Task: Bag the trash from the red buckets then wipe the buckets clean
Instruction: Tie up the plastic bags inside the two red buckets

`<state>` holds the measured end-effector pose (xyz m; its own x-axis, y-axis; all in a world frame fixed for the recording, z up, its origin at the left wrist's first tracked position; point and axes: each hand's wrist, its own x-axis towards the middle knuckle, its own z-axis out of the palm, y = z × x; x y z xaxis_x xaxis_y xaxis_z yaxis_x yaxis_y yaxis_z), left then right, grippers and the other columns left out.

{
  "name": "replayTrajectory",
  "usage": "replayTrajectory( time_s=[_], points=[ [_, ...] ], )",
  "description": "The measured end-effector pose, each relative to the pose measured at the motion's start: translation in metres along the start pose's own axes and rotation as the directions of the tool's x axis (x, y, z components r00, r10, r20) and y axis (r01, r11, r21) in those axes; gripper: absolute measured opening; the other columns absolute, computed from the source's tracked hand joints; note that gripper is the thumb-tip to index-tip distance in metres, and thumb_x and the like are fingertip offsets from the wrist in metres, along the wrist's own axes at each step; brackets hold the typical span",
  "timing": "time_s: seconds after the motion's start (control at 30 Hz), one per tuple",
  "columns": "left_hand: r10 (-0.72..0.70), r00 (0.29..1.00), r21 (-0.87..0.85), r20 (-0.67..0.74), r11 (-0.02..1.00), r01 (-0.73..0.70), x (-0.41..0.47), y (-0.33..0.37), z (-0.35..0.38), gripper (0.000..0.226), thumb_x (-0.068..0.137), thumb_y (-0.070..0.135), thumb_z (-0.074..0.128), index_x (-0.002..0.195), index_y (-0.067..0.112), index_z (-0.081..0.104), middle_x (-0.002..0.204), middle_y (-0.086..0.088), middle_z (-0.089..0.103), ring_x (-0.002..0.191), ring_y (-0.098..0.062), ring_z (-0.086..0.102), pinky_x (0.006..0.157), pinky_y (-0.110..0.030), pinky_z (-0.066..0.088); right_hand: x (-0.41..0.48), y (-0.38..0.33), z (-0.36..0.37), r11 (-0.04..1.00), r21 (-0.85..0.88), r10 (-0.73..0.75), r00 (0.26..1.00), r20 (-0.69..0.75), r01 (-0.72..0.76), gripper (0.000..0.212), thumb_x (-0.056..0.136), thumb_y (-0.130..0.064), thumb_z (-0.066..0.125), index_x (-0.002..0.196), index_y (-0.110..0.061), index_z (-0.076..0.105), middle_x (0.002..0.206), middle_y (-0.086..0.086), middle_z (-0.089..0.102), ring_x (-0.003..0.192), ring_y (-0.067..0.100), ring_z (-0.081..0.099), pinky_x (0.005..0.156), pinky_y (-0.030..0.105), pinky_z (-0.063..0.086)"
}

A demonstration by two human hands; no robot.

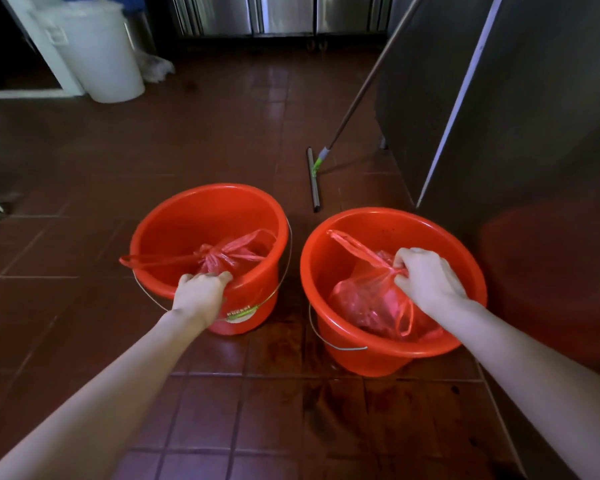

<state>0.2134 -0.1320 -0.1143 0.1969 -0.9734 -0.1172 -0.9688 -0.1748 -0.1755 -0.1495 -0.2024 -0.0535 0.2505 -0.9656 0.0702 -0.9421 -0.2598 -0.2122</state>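
Note:
Two red buckets stand side by side on the tiled floor. In the left bucket (174, 223) lies a tied red plastic bag (222, 256), one handle loop trailing over the rim to the left. My left hand (201, 294) grips that bucket's near rim. The right bucket (340, 341) holds a second red plastic bag (364, 303) with trash inside. My right hand (426, 278) is closed around this bag's knotted handles, above the bucket's middle.
A floor squeegee (314, 178) with a long pole leans against a steel cabinet (534, 116) at the right. A white bin (101, 53) stands at the back left. Steel units line the back wall. The floor near the buckets looks wet.

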Motion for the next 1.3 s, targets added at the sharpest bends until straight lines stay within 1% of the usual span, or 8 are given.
replayTrajectory(
  time_s=[0.2, 0.3, 0.37, 0.5, 0.6, 0.67, 0.9, 1.3],
  points=[
    [0.318, 0.947, -0.030, 0.045, 0.948, -0.317, -0.068, 0.018, -0.009, 0.043, 0.081, 0.044, 0.063, 0.122, 0.036, 0.057, 0.115, 0.009, 0.065, 0.110, -0.018, 0.061, 0.092, -0.028, 0.043, 0.006, -0.004, 0.003, 0.999, -0.031, -0.007, 1.000, 0.031, 0.008, 0.014, 0.087, -0.016, 0.065, 0.100, -0.018, 0.064, 0.104, 0.007, 0.063, 0.095, 0.033, 0.063, 0.080, 0.037, 0.051],
    [0.460, 0.863, -0.365, 0.211, 0.856, -0.367, -0.084, 0.016, -0.006, 0.035, 0.068, 0.048, 0.074, 0.099, 0.034, 0.066, 0.087, 0.015, 0.065, 0.085, -0.012, 0.061, 0.069, -0.019, 0.043, 0.004, -0.004, 0.008, 0.999, -0.042, -0.010, 0.999, 0.045, 0.012, 0.014, 0.087, -0.016, 0.065, 0.101, -0.017, 0.065, 0.104, 0.008, 0.064, 0.095, 0.033, 0.063, 0.080, 0.037, 0.051],
    [0.493, 0.829, -0.550, 0.264, 0.783, -0.291, -0.081, 0.008, -0.002, 0.042, 0.065, 0.053, 0.078, 0.103, 0.037, 0.068, 0.091, 0.021, 0.065, 0.089, -0.001, 0.060, 0.075, -0.014, 0.044, 0.001, -0.002, 0.012, 0.999, -0.048, 0.000, 0.998, 0.057, 0.003, 0.015, 0.087, -0.016, 0.066, 0.102, -0.016, 0.064, 0.105, 0.008, 0.064, 0.095, 0.033, 0.063, 0.080, 0.037, 0.052],
    [0.083, 0.994, -0.523, 0.066, 0.852, -0.037, -0.060, -0.003, 0.031, 0.064, 0.073, 0.056, 0.076, 0.131, 0.035, 0.057, 0.133, 0.000, 0.050, 0.125, -0.024, 0.044, 0.106, -0.041, 0.038, -0.008, 0.002, 0.018, 0.999, -0.049, 0.013, 0.997, 0.074, -0.009, 0.016, 0.088, -0.016, 0.065, 0.104, -0.016, 0.064, 0.107, 0.008, 0.064, 0.096, 0.031, 0.063, 0.079, 0.035, 0.051],
    [-0.135, 0.953, -0.340, 0.270, 0.913, 0.226, -0.048, -0.003, 0.056, 0.068, 0.085, 0.045, 0.069, 0.146, 0.034, 0.039, 0.141, -0.011, 0.038, 0.127, -0.037, 0.041, 0.105, -0.047, 0.041, -0.008, 0.005, 0.017, 0.999, -0.041, 0.014, 0.997, 0.071, -0.011, 0.016, 0.088, -0.015, 0.065, 0.104, -0.017, 0.064, 0.108, 0.007, 0.065, 0.096, 0.031, 0.064, 0.079, 0.034, 0.050],
    [-0.130, 0.921, -0.387, 0.367, 0.879, 0.279, -0.043, 0.001, 0.066, 0.064, 0.088, 0.033, 0.067, 0.146, 0.029, 0.039, 0.133, -0.017, 0.046, 0.119, -0.039, 0.052, 0.099, -0.043, 0.046, -0.006, 0.007, 0.015, 0.999, -0.024, 0.023, 0.998, 0.058, -0.021, 0.017, 0.087, -0.015, 0.065, 0.103, -0.017, 0.065, 0.108, 0.007, 0.065, 0.097, 0.032, 0.064, 0.081, 0.036, 0.051],
    [-0.172, 0.973, -0.450, 0.155, 0.864, 0.224, -0.032, -0.016, 0.021, 0.032, 0.077, 0.006, 0.068, 0.106, 0.019, 0.067, 0.106, -0.014, 0.065, 0.095, -0.035, 0.062, 0.074, -0.032, 0.047, 0.009, 0.004, -0.022, 0.996, 0.083, 0.036, 0.999, 0.005, -0.036, 0.016, 0.081, -0.013, 0.069, 0.096, -0.015, 0.066, 0.098, 0.009, 0.065, 0.093, 0.035, 0.063, 0.082, 0.039, 0.050],
    [-0.214, 0.963, -0.512, 0.166, 0.815, 0.270, -0.119, -0.095, -0.266, 0.021, 0.078, 0.011, 0.071, 0.098, 0.017, 0.070, 0.100, -0.010, 0.065, 0.090, -0.033, 0.064, 0.079, -0.038, 0.051, 0.016, -0.098, -0.290, 0.991, 0.098, 0.076, 0.981, 0.177, -0.095, 0.012, 0.081, -0.014, 0.068, 0.092, -0.017, 0.065, 0.099, 0.008, 0.064, 0.094, 0.035, 0.063, 0.081, 0.038, 0.051]
  ],
)
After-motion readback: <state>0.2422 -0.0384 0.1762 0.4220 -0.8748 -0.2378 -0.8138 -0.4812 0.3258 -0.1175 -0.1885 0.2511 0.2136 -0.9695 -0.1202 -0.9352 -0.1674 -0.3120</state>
